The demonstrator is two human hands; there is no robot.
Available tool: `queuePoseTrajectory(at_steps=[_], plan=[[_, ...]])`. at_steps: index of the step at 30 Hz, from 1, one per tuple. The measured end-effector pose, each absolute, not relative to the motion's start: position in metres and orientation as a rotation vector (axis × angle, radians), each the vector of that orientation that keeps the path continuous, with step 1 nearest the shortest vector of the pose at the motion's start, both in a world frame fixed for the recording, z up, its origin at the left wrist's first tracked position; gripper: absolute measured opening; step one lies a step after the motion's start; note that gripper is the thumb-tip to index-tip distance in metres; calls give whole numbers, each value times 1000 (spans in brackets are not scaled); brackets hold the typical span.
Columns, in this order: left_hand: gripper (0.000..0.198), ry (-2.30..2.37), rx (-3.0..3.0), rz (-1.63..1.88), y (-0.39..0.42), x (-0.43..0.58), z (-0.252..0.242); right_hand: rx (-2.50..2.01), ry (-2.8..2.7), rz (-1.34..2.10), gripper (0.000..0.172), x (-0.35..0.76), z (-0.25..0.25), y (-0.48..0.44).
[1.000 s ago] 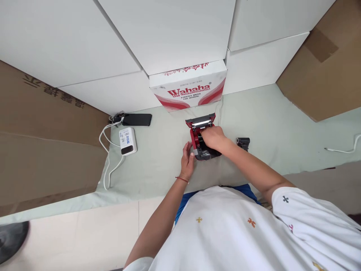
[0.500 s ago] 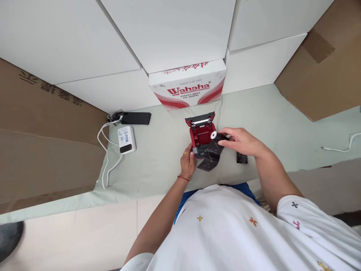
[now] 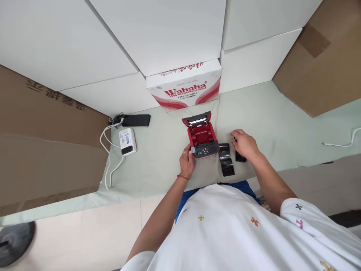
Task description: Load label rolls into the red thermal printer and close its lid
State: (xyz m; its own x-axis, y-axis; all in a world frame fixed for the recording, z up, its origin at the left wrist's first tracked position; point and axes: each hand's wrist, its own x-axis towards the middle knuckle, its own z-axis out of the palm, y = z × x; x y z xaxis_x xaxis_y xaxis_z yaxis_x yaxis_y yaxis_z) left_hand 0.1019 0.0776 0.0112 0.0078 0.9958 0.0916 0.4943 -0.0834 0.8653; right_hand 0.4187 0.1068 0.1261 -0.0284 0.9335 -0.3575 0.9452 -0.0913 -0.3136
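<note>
A small red and black portable printer (image 3: pixel 205 148) sits on the cloth with its lid raised, its red inner bay showing. My left hand (image 3: pixel 186 161) holds the printer's left side near the front corner. Just right of the printer lies a strip of glossy black film (image 3: pixel 226 162), apart from both hands. Farther right, my right hand (image 3: pixel 245 143) has its fingers curled round something dark. Under that hand shows a glossy black piece (image 3: pixel 240 156), its upper part covered by the fingers and palm.
Behind the printer stands a white and red Wahaha water carton (image 3: pixel 184 90) against white boxes. A black phone (image 3: pixel 137 120) and a white device (image 3: pixel 128 141) with cables are at left. Brown cardboard (image 3: pixel 50 150) flanks the left side, with another carton (image 3: pixel 318 67) at right.
My right hand has let go of the black roll and film, now lying beside the printer, and has moved right to the other black piece. My left hand stays on the printer.
</note>
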Motion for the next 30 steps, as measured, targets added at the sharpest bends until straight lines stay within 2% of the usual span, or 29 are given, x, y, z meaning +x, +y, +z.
queuePoseTrajectory(at_steps=[6,11,13,17,19,21,23,25,30], plan=[[89,1503,1658,1028,77,101,13,2134,1988,-766,46,437,119,113],[87,1478,1659,1056,77,100,9,1910,2063,-1111,32,447,140,115],[85,1475,1661,1067,77,100,7,1790,2095,-1298,38,456,161,115],[83,1472,1667,1087,78,100,4,1400,2267,-1745,60,460,205,125],[82,1476,1668,1095,79,101,4,1296,2397,-1800,59,447,217,134],[80,1485,1668,1098,79,101,4,1368,2517,-1620,49,421,220,145],[80,1492,1670,1098,79,102,4,1499,2584,-1293,39,388,215,155],[80,1496,1675,1098,79,102,3,1581,2569,-995,37,354,206,161],[81,1510,1680,1097,80,103,1,1682,2451,-733,35,297,185,167]])
